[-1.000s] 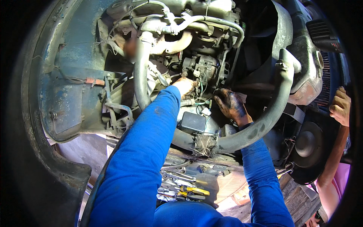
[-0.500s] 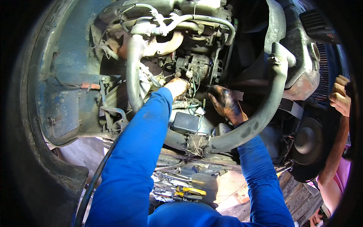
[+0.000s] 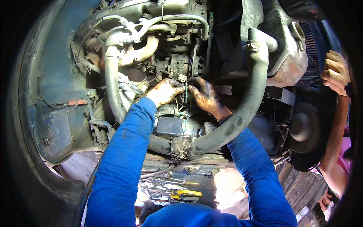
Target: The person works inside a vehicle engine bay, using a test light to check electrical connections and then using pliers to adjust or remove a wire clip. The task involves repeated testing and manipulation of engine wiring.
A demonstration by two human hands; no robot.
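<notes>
Both hands have closed in since a second ago: left hand (image 3: 163,90) pinches the thin wire (image 3: 185,94) under the small engine unit (image 3: 174,67) mid-bay, right hand (image 3: 204,96) fingers curled beside it, grip unclear — fiddly work starting.

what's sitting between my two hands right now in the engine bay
In the head view, a thin greenish wire runs down through the narrow gap between the left hand and the right hand, just below the grey engine component that both sets of fingertips reach toward.
</notes>
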